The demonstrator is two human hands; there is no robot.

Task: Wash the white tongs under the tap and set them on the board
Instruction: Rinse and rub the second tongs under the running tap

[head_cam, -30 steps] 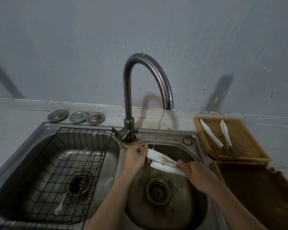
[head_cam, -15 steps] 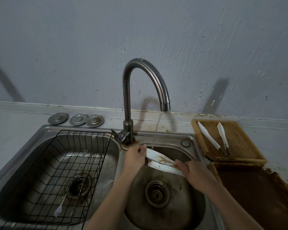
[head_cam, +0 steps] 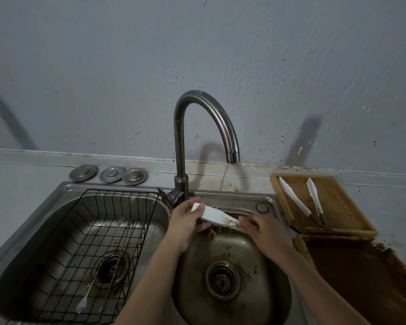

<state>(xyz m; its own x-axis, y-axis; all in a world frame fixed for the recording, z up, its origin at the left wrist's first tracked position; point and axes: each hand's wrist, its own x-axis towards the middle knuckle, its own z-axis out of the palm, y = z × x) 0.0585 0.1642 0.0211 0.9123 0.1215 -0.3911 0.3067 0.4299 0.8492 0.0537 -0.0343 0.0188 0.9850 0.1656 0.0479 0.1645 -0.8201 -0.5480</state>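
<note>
White tongs [head_cam: 212, 215], smeared brown toward their right end, lie across the right sink basin [head_cam: 232, 261] under a thin stream from the curved steel tap [head_cam: 205, 118]. My left hand [head_cam: 185, 219] grips their left end. My right hand [head_cam: 265, 233] holds the right end, its fingers curled over the tips. Another pair of white tongs [head_cam: 301, 200] lies spread on the wooden board [head_cam: 333, 207] on the counter to the right.
A black wire rack [head_cam: 85, 245] sits in the left basin with utensils lying in it. Three round metal plugs [head_cam: 108, 174] rest on the counter behind. A darker brown board [head_cam: 361, 277] lies in front of the wooden one.
The tongs' two arms have come together and sit slightly higher under the stream. My hands have stayed on the ends; the view tilted a little.
</note>
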